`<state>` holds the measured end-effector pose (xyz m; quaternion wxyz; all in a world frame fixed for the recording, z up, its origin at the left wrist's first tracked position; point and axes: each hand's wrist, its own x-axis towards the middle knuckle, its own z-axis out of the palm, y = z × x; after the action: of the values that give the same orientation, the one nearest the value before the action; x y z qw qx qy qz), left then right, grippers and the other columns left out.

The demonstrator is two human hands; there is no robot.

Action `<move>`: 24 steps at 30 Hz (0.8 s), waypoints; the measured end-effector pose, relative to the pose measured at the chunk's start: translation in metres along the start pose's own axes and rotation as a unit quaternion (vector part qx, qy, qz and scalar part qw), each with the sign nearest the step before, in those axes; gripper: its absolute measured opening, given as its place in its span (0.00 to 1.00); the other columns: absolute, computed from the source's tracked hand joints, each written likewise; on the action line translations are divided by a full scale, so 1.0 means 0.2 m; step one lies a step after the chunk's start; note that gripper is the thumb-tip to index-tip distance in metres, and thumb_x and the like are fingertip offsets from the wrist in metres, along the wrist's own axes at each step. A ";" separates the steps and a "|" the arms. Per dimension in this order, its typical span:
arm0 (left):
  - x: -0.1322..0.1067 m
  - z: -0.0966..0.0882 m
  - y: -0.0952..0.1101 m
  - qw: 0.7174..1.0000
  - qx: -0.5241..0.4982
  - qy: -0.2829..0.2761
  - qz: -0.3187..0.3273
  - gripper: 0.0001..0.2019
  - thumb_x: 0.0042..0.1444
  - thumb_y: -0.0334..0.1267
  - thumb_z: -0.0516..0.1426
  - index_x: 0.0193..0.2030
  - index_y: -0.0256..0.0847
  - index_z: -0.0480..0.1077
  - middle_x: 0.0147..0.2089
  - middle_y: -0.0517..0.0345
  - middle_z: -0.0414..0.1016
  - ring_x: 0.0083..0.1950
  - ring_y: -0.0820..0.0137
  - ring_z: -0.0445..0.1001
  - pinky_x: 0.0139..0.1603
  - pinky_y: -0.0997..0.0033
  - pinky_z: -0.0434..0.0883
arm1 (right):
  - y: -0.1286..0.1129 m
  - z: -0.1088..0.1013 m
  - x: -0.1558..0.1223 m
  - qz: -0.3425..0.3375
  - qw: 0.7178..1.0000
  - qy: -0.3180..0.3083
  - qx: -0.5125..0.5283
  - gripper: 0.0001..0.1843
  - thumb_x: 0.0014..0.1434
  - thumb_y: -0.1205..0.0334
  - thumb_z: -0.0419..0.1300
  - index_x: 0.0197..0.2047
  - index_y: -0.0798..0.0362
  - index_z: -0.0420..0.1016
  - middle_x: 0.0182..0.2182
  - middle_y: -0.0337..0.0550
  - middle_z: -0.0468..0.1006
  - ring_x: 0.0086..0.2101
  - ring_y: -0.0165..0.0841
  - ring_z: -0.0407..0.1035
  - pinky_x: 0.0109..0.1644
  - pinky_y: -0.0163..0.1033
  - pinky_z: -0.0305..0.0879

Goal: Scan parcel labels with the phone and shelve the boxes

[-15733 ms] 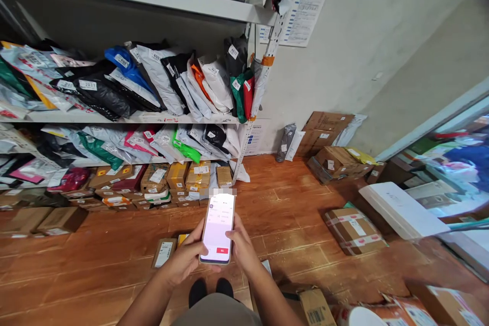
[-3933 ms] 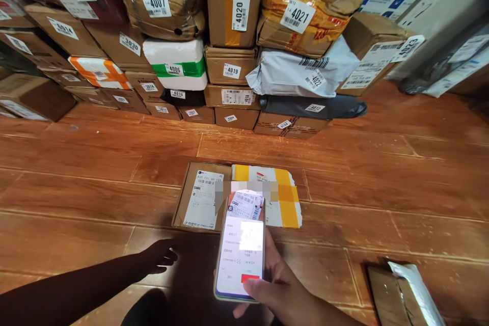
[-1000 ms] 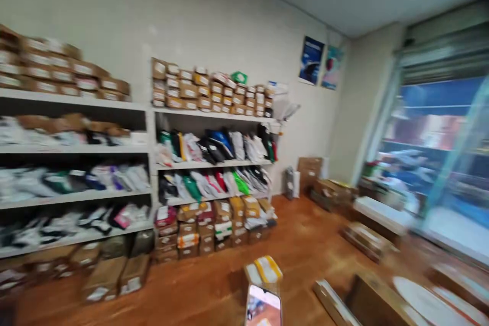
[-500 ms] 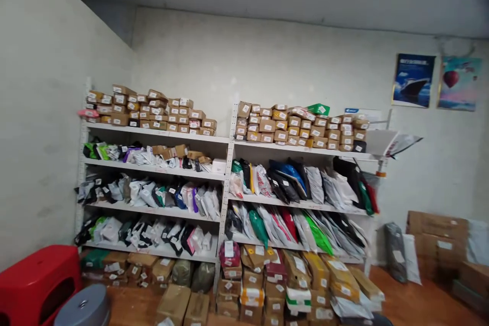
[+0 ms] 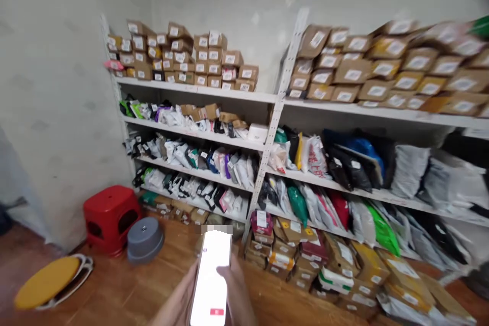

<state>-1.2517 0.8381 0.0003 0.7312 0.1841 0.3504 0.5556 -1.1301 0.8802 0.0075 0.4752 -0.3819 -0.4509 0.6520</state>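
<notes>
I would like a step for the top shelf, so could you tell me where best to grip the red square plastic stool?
I would take the red square plastic stool by the oval cut-out in its side, coming from the room side: the white wall backs it, and the round grey stool crowds one corner.

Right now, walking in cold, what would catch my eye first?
The white shelves along the back wall, crammed with labelled cardboard boxes on top and soft mail bags below. Then the glowing phone at bottom centre, between the left hand and right hand, and the red stool at left.
</notes>
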 end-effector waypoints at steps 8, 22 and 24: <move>0.33 -0.08 0.28 0.998 0.059 -0.032 -0.023 0.42 0.56 0.57 0.52 0.70 0.47 0.34 0.64 0.45 0.62 0.45 0.55 0.77 0.22 0.67 0.76 | -0.04 0.13 0.47 -0.004 0.998 0.045 -0.048 0.23 0.41 0.60 0.60 0.44 0.52 0.70 0.36 0.42 0.80 0.34 0.41 0.72 0.36 0.42 0.67; 0.85 -0.49 0.88 0.989 0.035 -0.140 -0.038 0.30 0.48 0.57 0.61 0.57 0.49 0.68 0.63 0.60 0.65 0.66 0.59 0.58 0.63 0.62 0.62 | 0.12 0.40 1.00 0.052 0.995 0.020 0.081 0.29 0.43 0.56 0.62 0.51 0.50 0.72 0.50 0.43 0.77 0.53 0.45 0.66 0.58 0.49 0.58; 0.89 -0.54 0.98 0.986 0.063 -0.146 -0.041 0.34 0.48 0.57 0.60 0.61 0.48 0.63 0.64 0.57 0.64 0.66 0.58 0.59 0.58 0.63 0.68 | 0.16 0.47 1.07 0.035 0.996 0.035 0.080 0.29 0.42 0.55 0.63 0.51 0.50 0.73 0.51 0.43 0.76 0.54 0.46 0.65 0.59 0.50 0.58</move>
<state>-1.4379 1.0552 0.0001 0.7838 0.2943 0.2817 0.4688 -1.2812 1.0612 -0.0091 0.4964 -0.3810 -0.3669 0.6883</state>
